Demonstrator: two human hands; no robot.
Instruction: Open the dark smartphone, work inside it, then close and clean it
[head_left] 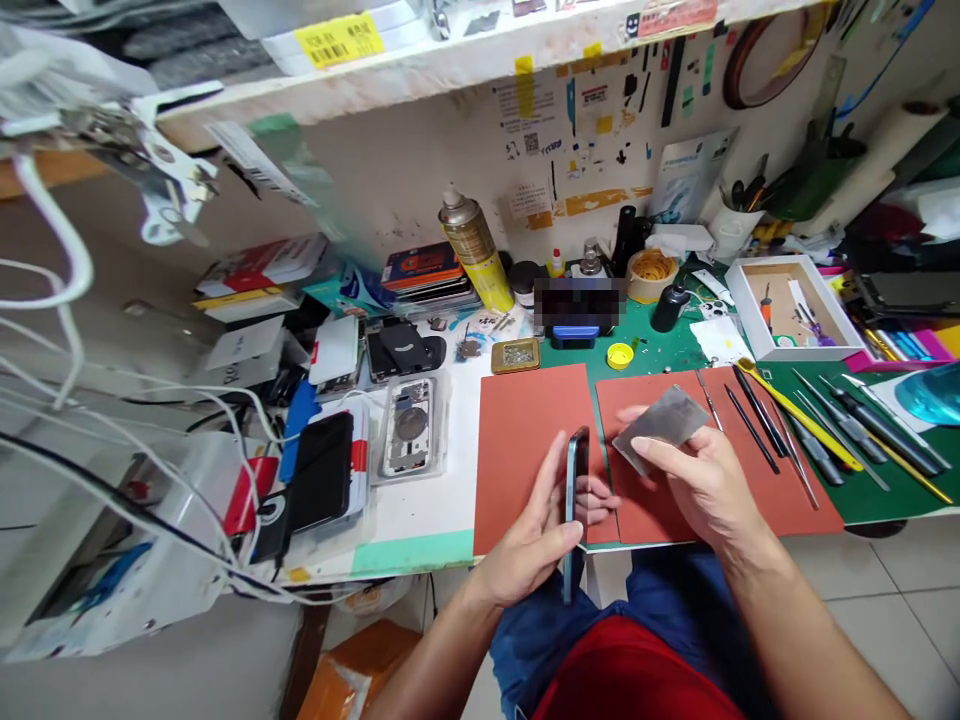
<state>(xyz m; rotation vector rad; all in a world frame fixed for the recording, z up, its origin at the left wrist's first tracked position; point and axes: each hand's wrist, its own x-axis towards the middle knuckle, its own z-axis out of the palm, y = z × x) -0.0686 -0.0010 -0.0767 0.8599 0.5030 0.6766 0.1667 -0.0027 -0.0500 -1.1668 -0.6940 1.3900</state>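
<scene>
My left hand grips a smartphone by its long sides, turned so that its narrow edge faces me. The phone is held above the front edge of the bench, over the gap between two reddish-brown mats, the left mat and the right mat. Between thumb and fingers, my right hand pinches a thin, flat grey sheet that looks metallic. The sheet is tilted above the right mat, apart from the phone. Part of the fingers behind the sheet is hidden.
Several tweezers and picks lie at the right, beside a yellow-handled tool. An opened phone body sits in a clear tray at the left, near a black phone. Behind stand a spray can and a white box. White cables hang at left.
</scene>
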